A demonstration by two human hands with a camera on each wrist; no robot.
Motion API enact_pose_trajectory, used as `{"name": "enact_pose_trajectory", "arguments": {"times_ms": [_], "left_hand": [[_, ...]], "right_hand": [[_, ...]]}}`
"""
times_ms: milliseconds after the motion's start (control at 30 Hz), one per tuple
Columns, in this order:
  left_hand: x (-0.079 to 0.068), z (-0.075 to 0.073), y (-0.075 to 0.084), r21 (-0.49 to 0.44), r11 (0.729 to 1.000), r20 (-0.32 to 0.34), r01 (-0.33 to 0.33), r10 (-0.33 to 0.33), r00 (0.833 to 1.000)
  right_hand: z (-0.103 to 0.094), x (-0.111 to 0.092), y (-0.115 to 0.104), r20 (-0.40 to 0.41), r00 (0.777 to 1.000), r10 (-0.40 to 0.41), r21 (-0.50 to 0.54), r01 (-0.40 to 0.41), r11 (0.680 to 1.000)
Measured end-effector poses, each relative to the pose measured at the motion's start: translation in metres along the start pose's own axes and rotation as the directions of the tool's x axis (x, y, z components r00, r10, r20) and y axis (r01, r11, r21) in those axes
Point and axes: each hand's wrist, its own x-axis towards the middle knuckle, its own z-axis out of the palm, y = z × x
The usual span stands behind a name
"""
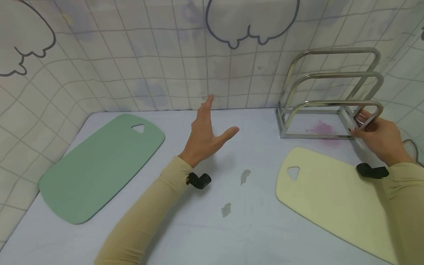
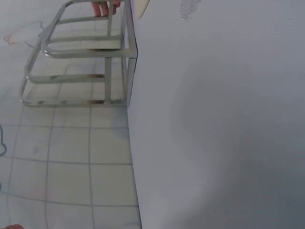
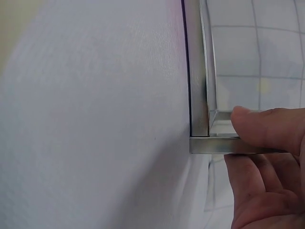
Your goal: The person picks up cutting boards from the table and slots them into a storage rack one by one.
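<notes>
Currently, silver metal rack with three arched bars [image 1: 341,75] stands upright at right rear of white tabletop [image 1: 251,235], before grid-patterned backdrop [image 1: 165,66]. Right hand [image 1: 381,138] pinches rack's near right end between thumb and fingers. Left hand [image 1: 204,136] free, fingers extended, above tabletop. Pale yellow rectangular board with handle hole [image 1: 331,198] flat in front of rack; green rounded board [image 1: 102,169] flat at left.

Head view from near side, facing forward and down over table [image 1: 202,228], left wrist view turned sideways, right wrist view closest, rack [image 1: 341,76] in all.
</notes>
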Motion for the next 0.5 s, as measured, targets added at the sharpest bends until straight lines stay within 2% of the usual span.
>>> {"name": "enact_pose_trajectory", "arguments": {"times_ms": [400, 500], "left_hand": [[0.005, 0.01, 0.007, -0.013, 1.0, 0.029, 0.005, -0.004, 1.0], [0.006, 0.011, 0.008, -0.016, 1.0, 0.029, -0.001, 0.002, 1.0]], "right_hand": [[-0.002, 0.0, 0.001, -0.003, 1.0, 0.025, 0.035, -0.025, 0.999], [-0.004, 0.001, 0.0, -0.018, 0.999, 0.038, 0.091, -0.036, 0.995]]}}
